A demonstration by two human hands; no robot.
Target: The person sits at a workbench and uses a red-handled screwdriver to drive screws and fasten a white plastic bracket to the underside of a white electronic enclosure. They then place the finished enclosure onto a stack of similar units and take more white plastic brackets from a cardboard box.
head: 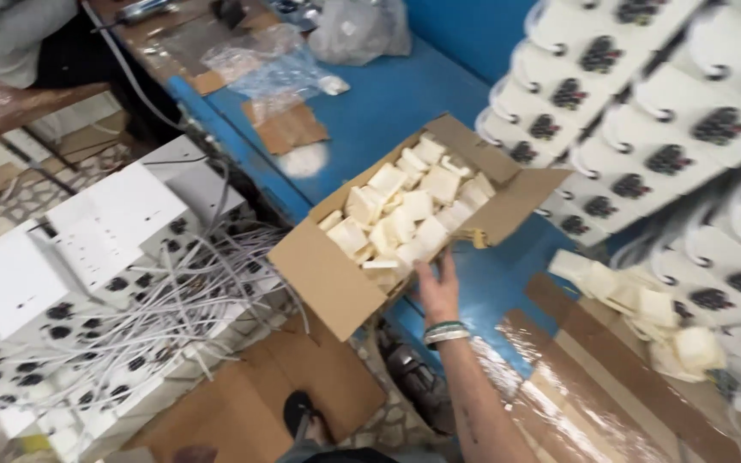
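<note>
1. Reaching forward, your one visible hand (437,287) rests at the near edge of the open brown cardboard box (328,279). Which hand it is I cannot tell; it looks loosely open, holding nothing.
2. Filling that box are small cream square plastic pieces (405,214), heaped loosely.
3. That box sits on the blue surface (388,103), overhanging its near edge.
4. More cream pieces (645,313) lie in a loose pile well to the right.
5. White socket plates with grey cables (113,283) are stacked left, below the surface.
</note>
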